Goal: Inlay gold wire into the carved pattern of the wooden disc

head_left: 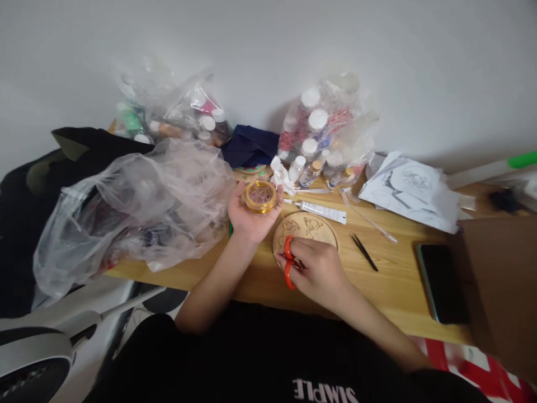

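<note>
My left hand (pixel 250 223) is turned palm up, its fingers curled round a spool of gold wire (pixel 260 197). A thin strand of the wire runs down from the spool toward my right hand (pixel 316 266). That hand is closed on a pair of scissors with orange handles (pixel 288 278); the blades are mostly hidden by the fingers. Under and behind it lies a round wooden board (pixel 325 230) with a drawn or carved figure pattern. A white glue tube (pixel 322 211) rests just beyond the board, and black tweezers (pixel 364 252) lie to its right.
Clear plastic bags of capped bottles (pixel 318 120) stand against the wall. A crumpled plastic bag (pixel 168 207) covers the table's left side. Printed line drawings (pixel 413 184) lie at the right, with a phone (pixel 442 282) and a cardboard box (pixel 499 280) nearer the edge.
</note>
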